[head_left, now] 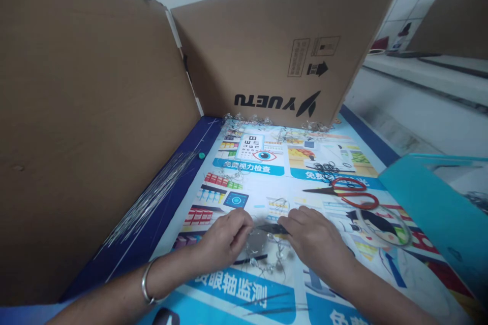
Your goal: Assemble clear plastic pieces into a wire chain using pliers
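My left hand (231, 233) is closed in a pinch at one side of a loop of thin wire with clear beads (269, 265), by its upper end. My right hand (310, 233) is closed around a dark, tapered metal tool (272, 228), pliers or tweezers by its look. Its tip points left toward my left fingertips, over the top of the loop. Most of the tool's grip is hidden in my palm. Beyond my right hand lie red-handled scissors (353, 193), blades pointing left.
A bundle of straight wires (152, 195) lies at the left. More beaded wire (247, 122) lines the back cardboard panel (267, 51). Small dark rings (326, 167) lie behind the scissors. A wire coil (406, 231) and a turquoise box (415, 183) are at the right.
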Motion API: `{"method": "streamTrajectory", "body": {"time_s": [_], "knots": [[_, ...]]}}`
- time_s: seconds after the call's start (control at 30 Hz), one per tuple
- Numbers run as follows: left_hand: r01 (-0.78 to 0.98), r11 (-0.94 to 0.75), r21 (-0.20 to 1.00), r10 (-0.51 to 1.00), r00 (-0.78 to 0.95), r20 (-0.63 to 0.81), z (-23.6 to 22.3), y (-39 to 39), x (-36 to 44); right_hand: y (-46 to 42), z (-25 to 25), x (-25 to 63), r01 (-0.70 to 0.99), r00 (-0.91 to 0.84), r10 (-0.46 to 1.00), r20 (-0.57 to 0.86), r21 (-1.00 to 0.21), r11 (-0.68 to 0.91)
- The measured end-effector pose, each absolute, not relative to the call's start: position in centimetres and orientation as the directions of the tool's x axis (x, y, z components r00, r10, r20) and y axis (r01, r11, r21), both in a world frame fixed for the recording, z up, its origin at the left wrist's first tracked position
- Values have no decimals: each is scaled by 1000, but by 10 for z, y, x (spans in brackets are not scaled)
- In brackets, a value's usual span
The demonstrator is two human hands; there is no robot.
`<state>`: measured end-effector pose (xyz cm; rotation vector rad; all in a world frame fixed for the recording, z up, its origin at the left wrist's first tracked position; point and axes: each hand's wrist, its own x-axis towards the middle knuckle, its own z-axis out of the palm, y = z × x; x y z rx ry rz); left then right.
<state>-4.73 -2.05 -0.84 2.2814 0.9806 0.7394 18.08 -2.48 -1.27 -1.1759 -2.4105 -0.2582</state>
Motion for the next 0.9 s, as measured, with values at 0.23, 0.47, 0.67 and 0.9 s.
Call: {"method": "streamTrajectory", "body": {"time_s": [0.23, 0.47, 0.67, 0.9], "knots": [[489, -567, 662, 775, 588, 230, -4, -18, -49, -24, -10, 184, 793, -542, 676, 498, 38, 608], [492, -548, 677, 807, 524, 272, -11, -17, -47, -33, -7, 178, 756, -635, 597, 490, 239, 609], [518, -499, 694, 845, 471, 256, -12, -20, -43, -33, -7, 176, 756, -639, 584, 500, 270, 596], [509, -453, 732, 869, 436, 234, -12, -20, -42, -34, -4, 173, 758, -638, 559, 530, 300, 580]]}}
